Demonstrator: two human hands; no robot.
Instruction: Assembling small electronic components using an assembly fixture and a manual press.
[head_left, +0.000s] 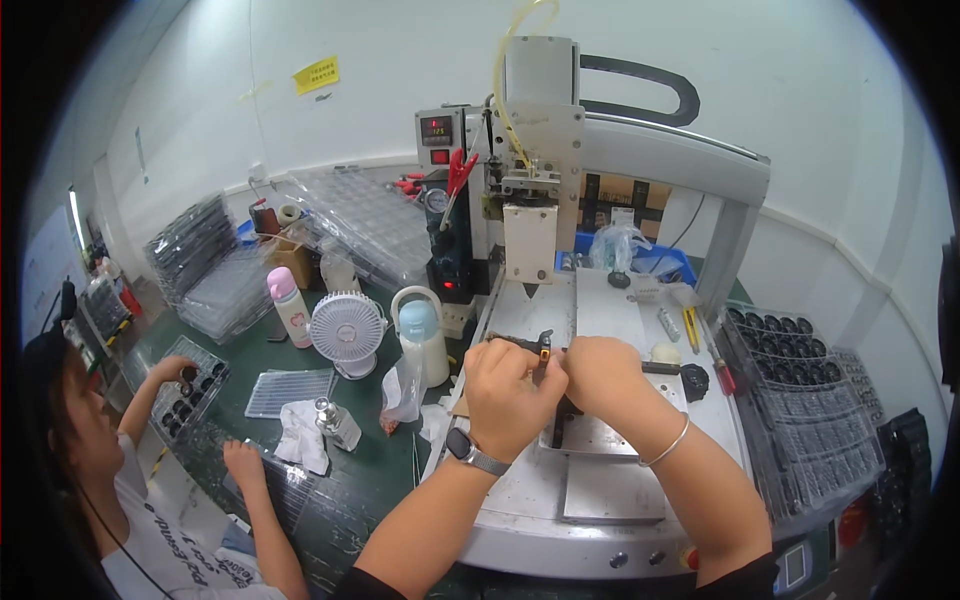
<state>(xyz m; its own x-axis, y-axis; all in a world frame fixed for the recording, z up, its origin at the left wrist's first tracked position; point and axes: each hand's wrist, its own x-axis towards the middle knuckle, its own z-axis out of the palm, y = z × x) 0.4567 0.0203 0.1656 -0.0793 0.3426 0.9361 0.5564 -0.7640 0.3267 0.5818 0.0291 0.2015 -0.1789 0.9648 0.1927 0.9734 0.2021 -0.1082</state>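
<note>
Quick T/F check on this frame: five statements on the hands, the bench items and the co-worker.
1. Both hands meet over the machine's metal plate. True: left hand and right hand are together there.
2. The left wrist is bare. False: it wears a grey-strapped watch.
3. A small white desk fan stands on the green bench. True.
4. The right wrist wears a thin silver bangle. True.
5. The co-worker at the left stands idle. False: one hand reaches into a black compartment tray.
</note>
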